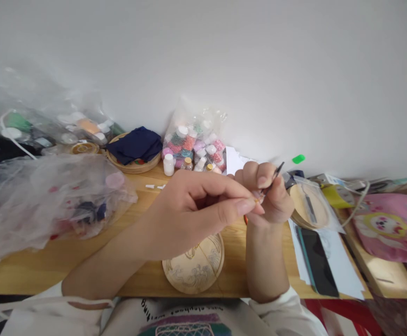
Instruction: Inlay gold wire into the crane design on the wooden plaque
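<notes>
My left hand (196, 210) is raised above the wooden table (140, 261), thumb and forefinger pinched together on something tiny and orange at their tips. My right hand (268, 193) is closed in a fist round a thin dark needle-like tool (276, 176) whose tip meets the left fingertips. Below both hands lies an embroidery hoop (194, 268) with pale patterned fabric.
A clear bag of bead jars (194, 142) stands at the back by the wall. A hoop with dark blue cloth (135, 145) sits to its left. Big plastic bags (49, 200) fill the left side. A bagged hoop (310, 205), papers and pink fabric (388, 228) lie right.
</notes>
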Demonstrator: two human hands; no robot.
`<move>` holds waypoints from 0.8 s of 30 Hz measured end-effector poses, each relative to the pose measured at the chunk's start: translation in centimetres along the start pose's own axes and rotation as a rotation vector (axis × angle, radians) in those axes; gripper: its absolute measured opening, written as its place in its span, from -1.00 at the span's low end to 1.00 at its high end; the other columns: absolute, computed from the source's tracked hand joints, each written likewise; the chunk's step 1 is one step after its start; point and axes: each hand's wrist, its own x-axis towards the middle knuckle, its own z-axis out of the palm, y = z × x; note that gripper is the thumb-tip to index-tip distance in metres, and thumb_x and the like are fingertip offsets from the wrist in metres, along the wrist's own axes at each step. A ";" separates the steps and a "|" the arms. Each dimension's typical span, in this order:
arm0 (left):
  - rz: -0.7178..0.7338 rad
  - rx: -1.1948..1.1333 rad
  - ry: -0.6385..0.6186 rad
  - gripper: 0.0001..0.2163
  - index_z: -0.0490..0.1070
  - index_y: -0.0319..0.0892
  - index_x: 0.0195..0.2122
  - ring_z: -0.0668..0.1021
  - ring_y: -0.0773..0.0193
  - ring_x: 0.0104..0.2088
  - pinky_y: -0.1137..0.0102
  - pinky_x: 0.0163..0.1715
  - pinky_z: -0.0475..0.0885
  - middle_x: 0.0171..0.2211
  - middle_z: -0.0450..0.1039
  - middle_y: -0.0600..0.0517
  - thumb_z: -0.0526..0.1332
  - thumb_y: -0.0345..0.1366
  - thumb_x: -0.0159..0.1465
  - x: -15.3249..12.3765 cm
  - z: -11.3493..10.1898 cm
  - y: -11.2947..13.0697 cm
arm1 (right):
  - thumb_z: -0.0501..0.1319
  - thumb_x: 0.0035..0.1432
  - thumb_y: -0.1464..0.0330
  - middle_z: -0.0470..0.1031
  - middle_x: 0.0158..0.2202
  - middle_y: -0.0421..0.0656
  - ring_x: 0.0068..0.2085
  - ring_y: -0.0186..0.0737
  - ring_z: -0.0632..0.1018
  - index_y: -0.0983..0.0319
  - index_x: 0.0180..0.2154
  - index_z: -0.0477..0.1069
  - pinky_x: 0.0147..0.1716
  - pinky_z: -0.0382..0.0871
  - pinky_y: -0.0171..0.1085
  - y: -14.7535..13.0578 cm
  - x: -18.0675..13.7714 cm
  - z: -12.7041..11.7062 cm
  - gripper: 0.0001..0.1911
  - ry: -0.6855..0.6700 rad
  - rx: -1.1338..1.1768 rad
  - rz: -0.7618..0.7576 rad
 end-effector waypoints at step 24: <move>0.168 0.124 -0.022 -0.89 0.60 -0.12 -0.36 0.41 0.41 -0.55 0.48 -0.63 0.25 -0.50 0.53 0.10 0.29 -0.38 0.29 -0.3 -0.3 0.2 | 0.27 0.30 0.27 0.21 -0.66 -0.34 -0.70 -0.48 0.15 0.11 -0.39 0.60 -0.71 0.17 -0.40 -1.2 -0.5 1.6 -0.79 0.057 0.068 0.067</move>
